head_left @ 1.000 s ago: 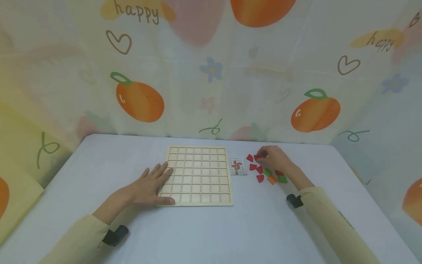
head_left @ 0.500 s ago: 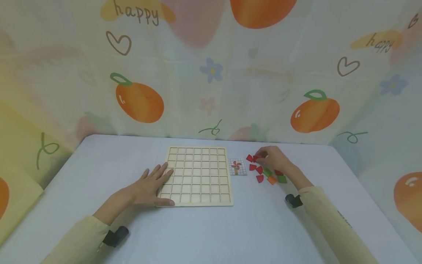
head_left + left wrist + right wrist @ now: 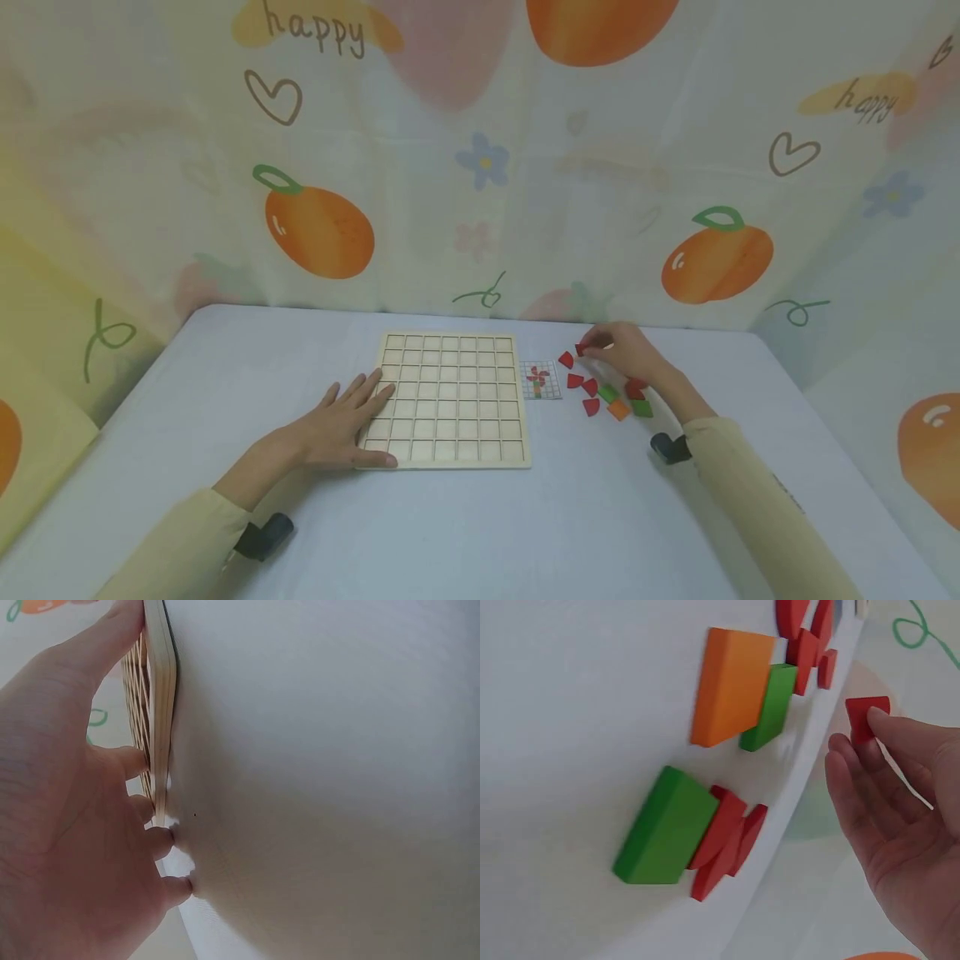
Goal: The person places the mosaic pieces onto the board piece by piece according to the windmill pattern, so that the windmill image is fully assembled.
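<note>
White table (image 3: 465, 533), fruit-printed cloth wall (image 3: 570, 258). Your spread left hand (image 3: 337, 427) touches the pale wooden grid board (image 3: 454, 408); your right hand (image 3: 628, 352) pinches a small red block (image 3: 859, 714), visibly above the table only in the right wrist view.

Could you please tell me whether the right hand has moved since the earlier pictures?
Yes: in the head view, the right hand has moved slightly up the picture relative to the card.

Left fingers (image 3: 377, 399) partly hide the grid board (image 3: 457, 393); right fingers (image 3: 901, 735) partly cover a pinched red piece (image 3: 860, 712)
</note>
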`<state>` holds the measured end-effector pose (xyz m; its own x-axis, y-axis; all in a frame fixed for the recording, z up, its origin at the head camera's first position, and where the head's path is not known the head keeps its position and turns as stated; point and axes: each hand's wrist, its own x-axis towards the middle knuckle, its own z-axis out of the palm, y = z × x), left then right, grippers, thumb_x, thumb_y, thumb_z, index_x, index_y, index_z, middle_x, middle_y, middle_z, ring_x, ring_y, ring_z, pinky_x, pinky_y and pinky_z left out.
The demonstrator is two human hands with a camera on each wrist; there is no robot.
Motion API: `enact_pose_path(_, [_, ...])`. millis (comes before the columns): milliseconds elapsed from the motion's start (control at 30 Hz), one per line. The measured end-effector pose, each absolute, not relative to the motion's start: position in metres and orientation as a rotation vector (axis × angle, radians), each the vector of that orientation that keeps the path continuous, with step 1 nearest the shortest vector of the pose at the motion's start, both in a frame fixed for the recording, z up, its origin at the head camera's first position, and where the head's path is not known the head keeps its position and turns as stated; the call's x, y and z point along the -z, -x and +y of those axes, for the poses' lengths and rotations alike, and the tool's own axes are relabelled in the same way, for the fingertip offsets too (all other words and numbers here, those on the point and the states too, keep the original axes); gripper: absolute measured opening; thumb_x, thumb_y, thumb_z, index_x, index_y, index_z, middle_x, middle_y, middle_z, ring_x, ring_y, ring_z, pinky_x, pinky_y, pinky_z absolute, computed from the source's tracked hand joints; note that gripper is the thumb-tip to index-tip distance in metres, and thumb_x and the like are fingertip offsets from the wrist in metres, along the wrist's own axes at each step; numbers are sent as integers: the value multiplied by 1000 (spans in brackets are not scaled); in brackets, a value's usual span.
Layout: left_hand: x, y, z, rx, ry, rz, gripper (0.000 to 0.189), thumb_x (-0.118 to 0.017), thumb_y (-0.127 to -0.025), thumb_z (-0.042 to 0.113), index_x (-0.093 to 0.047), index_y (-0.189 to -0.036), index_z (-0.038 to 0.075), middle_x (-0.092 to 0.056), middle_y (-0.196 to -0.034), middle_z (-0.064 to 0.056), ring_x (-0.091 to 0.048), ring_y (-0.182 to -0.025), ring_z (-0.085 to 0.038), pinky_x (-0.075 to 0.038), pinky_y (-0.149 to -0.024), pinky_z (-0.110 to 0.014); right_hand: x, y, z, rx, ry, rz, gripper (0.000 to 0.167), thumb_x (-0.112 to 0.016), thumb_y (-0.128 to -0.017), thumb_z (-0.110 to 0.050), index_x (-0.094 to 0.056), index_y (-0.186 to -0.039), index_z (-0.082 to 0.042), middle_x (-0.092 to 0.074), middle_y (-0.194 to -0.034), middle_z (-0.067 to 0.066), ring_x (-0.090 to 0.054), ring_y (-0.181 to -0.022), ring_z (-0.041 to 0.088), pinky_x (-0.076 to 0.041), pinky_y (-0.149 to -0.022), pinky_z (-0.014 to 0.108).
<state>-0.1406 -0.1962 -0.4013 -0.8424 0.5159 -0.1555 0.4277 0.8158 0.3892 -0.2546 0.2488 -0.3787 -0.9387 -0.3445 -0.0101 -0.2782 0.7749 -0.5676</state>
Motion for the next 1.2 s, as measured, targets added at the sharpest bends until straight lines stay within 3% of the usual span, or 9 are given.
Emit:
enact_pose_path(567, [399,140,-196,-515,-711,2726,110,-65,-80,68,-22,-154,0,-7,-161,-25,-8,-146,-48,-6,-113,-67,363,262,222,865,614,2900,20,-71,-90,-7,-72,-108,-1,-71,-103,13,-66,-96,31,-57,-82,40])
enact_pose_path(1200, [403,140,-197,-508,-715,2750,109,-64,-79,70,-24,-154,2,-8,-161,-24,-8,-146,-47,-7,-113,-67,359,270,182,894,786,2857,15,-73,-88,-5,-74,-102,-2,-72,-98,8,-67,-89,25,-57,-81,36])
